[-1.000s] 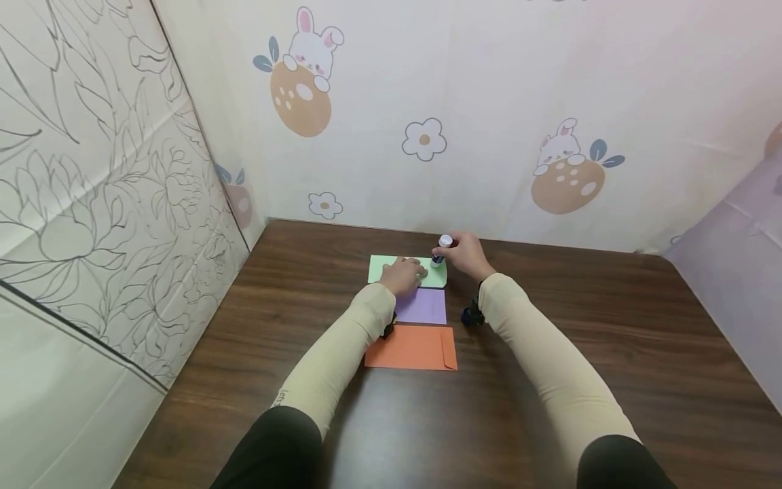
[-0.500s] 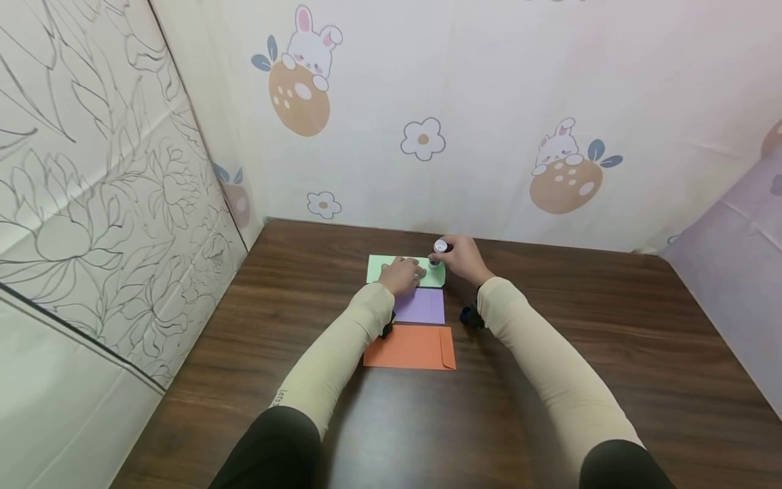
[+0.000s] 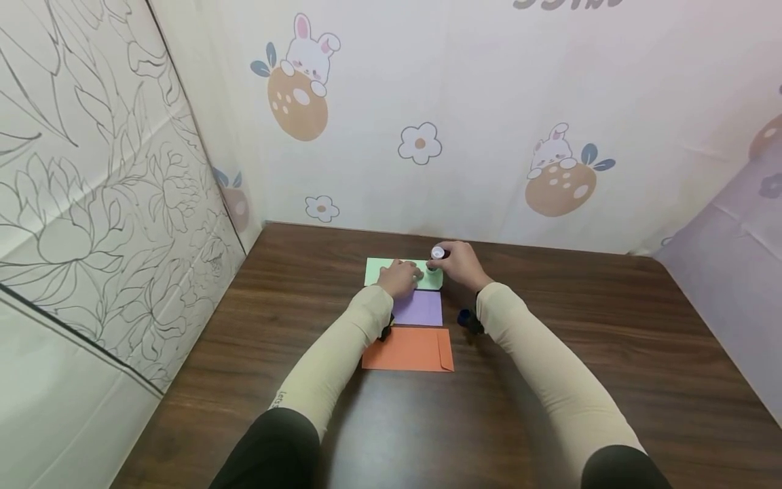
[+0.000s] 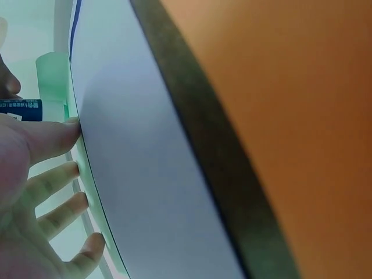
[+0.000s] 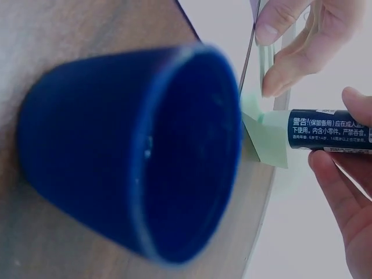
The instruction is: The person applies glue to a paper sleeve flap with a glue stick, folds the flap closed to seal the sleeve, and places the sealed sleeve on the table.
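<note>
My right hand [image 3: 462,263] grips a dark-blue glue stick [image 5: 325,129] with a white end, thumb and fingers round its barrel. The stick's tip meets the right-hand flap of a light-green envelope [image 3: 377,269], the farthest in a column of envelopes. My left hand [image 3: 400,278] rests on that envelope, fingers spread and fingertips touching the paper, just left of the stick. In the right wrist view the flap [image 5: 270,145] angles out under the tip. A blue glue-stick cap [image 5: 81,151] sits on the table, mouth visible, near my right wrist.
A purple envelope [image 3: 421,309] lies just nearer than the green one, and an orange envelope [image 3: 408,350] lies nearer still. The brown wooden table [image 3: 293,285] ends at a printed wall covering [image 3: 366,176] behind and a line-drawn panel [image 3: 110,204] at left.
My right hand has moved the glue stick slightly toward me and a little left over the green flap. My left hand stays put. The head view has shifted slightly.
</note>
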The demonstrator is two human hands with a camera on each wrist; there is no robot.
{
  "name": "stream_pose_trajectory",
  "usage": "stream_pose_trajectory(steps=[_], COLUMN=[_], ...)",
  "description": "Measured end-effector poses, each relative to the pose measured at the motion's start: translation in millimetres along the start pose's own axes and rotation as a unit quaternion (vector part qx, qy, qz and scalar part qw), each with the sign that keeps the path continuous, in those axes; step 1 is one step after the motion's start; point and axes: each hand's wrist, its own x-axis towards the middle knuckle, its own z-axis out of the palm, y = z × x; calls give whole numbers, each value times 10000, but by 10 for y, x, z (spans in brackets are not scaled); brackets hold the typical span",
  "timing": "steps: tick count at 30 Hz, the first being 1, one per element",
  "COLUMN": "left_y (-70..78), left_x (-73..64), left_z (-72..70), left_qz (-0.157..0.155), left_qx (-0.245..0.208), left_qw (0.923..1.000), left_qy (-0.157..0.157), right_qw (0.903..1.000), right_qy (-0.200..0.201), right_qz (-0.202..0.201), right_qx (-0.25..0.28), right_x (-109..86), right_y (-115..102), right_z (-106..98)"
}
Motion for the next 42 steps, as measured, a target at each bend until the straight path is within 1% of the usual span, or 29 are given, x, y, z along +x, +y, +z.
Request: stream_pose_trajectory(steps=[9, 14, 19, 23, 28, 30, 35, 39, 42], left_y=[-23, -35, -44, -47, -41, -34, -12, -8, -5], left_x=[-5, -11, -9, -4, -9, -16, -33, -32, -23], left_z=[2, -13, -3, 10, 0, -7, -31, -42, -37], left_qz=[-42, -61, -31, 4, 12, 35, 64, 24, 43], left_qx=[-44, -101, -160, -180, -207, -224, -203, -215, -210], left_qw=[10000, 9999, 9999, 9998, 9998, 9997, 9998, 9998, 9998], left_qy=[16, 45, 4, -2, 33, 31, 15, 36, 44], right_qw=[9996, 9990, 9983, 9979, 9970, 9973, 9988, 9992, 9993], right_qy=[-124, -269, -414, -421, -392, -368, -172, -1, 55], right_qz=[-229, -332, -382, -452, -656, -621, -307, -200, -188], right_qx=[76, 88, 115, 173, 109, 128, 333, 352, 319], right_x=[-120, -165, -223, -271, -297, -304, -288, -220, -159], right_y=[-2, 6, 8, 8, 5, -3, -32, -33, -14], right_z=[-4, -8, -10, -19, -37, -53, -101, -116, -121])
